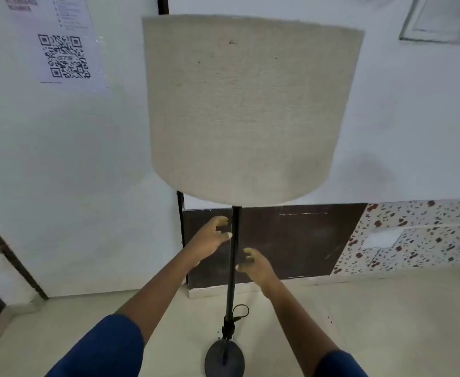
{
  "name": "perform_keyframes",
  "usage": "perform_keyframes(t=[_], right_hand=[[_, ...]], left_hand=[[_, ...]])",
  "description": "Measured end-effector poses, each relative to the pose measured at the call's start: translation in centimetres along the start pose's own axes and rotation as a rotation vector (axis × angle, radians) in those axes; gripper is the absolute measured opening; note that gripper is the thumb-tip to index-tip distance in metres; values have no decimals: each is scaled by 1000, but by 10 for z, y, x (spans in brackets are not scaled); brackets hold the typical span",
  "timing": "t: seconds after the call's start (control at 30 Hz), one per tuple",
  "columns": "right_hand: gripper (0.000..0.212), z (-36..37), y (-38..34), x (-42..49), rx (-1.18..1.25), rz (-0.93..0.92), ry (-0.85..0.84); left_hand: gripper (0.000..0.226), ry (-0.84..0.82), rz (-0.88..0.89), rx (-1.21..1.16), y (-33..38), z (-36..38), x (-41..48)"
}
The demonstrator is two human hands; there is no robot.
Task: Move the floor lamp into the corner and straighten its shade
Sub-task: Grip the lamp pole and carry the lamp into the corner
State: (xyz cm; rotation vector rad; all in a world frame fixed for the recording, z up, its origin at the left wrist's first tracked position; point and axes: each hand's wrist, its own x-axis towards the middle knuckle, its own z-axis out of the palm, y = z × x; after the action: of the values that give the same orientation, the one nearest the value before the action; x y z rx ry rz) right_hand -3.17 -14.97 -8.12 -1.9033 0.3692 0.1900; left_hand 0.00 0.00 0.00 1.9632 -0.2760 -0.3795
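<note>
Now both hands are open, fingers curled: the left hand (213, 235) and right hand (256, 263) are just beside the lamp pole (234, 257), under the shade (247, 110).

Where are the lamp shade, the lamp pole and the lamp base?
lamp shade (246, 110), head view, middle of fabric side.
lamp pole (233, 268), head view, mid-length, between hands.
lamp base (218, 361), head view, top of round foot.

— Anything I can read from here?

— Only the paper notice (60, 39) stuck on the white wall (60, 159) to my left. It carries a QR code (64, 56) with the letters "GTS" in its middle.

— And the heading above it?

— Bold dark lines, but too blurred for me to read. The list beside it is likewise illegible.
</note>
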Motion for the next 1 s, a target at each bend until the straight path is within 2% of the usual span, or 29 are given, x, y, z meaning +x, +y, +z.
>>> perform_keyframes(t=[0.13, 0.37, 0.57, 0.77, 1.0], right_hand=[[54, 23, 6, 28, -142, -6, -79], [8, 33, 25, 55, -106, -23, 20], [10, 7, 30, 56, -131, -45, 21], [8, -69, 42, 40, -91, -31, 119], [7, -226, 72, 5, -9, -16, 306]], left_hand=[[27, -104, 22, 13, -11, 6, 27], [11, -144, 42, -59, -31, 15, 54], [11, -194, 114, -43, -18, 35, 66], [8, -317, 222, 3, 35, 92, 87], [10, -528, 384, 48, 137, 222, 117]])
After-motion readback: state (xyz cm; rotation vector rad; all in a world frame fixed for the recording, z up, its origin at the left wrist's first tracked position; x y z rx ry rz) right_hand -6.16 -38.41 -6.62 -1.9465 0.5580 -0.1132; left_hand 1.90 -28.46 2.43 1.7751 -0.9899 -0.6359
